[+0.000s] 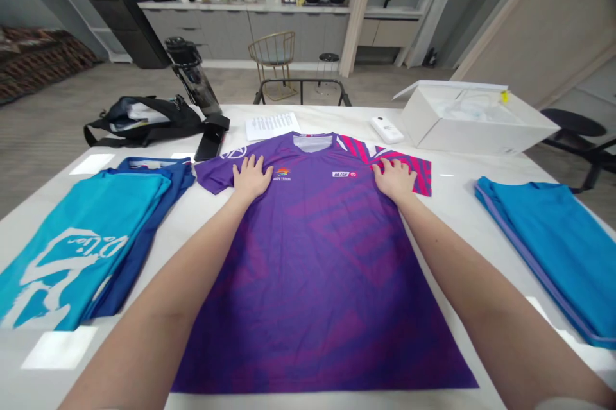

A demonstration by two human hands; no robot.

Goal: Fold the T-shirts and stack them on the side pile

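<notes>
A purple short-sleeved sports shirt [322, 269] lies spread out, front up, with its collar at the far side and its hem towards me. The sleeve on the right has pink stripes. My left hand [253, 178] rests flat near the left shoulder, fingers spread beside a small colourful logo. On the other shoulder, by the striped sleeve, my right hand [394, 179] lies palm down with its fingers apart. Neither hand grips the cloth.
Folded shirts in turquoise [120, 217] and dark blue [144, 249] lie at left; folded blue garments [558, 237] at right. Behind are a black bag [144, 121], bottle [195, 79], phone [210, 144], paper sheet [272, 126], small white device [386, 129] and white box [462, 121].
</notes>
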